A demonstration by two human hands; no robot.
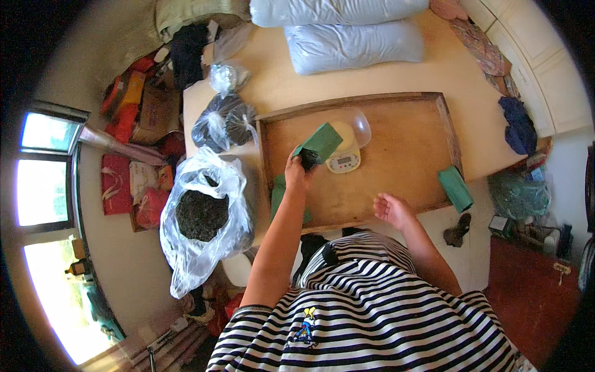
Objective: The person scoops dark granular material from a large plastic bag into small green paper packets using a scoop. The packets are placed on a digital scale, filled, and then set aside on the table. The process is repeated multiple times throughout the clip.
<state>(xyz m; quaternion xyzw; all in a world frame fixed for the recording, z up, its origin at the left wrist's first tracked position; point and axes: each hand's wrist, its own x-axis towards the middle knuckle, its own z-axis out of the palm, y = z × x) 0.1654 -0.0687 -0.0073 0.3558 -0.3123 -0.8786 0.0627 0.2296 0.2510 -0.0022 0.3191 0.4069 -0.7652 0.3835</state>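
My left hand (297,174) grips a green paper packet (323,142), tilted, with dark loose material showing at its near end. Just beyond it, a small kitchen scale (344,160) stands on the wooden tray (372,195), and a clear plastic bowl (360,128) lies tipped beside its round pan. My right hand (388,209) is empty over the tray's near edge, fingers loosely curled and apart. Another green packet (455,188) lies across the tray's right corner. More green paper (279,195) shows beside my left forearm, which partly hides it.
A large clear plastic bag (202,214) of dark loose material stands open at the left. Beyond it are tied bags of dark material (225,121). Pale blue pillows (355,44) lie at the table's far side; dark blue cloth (516,125) lies at the right edge.
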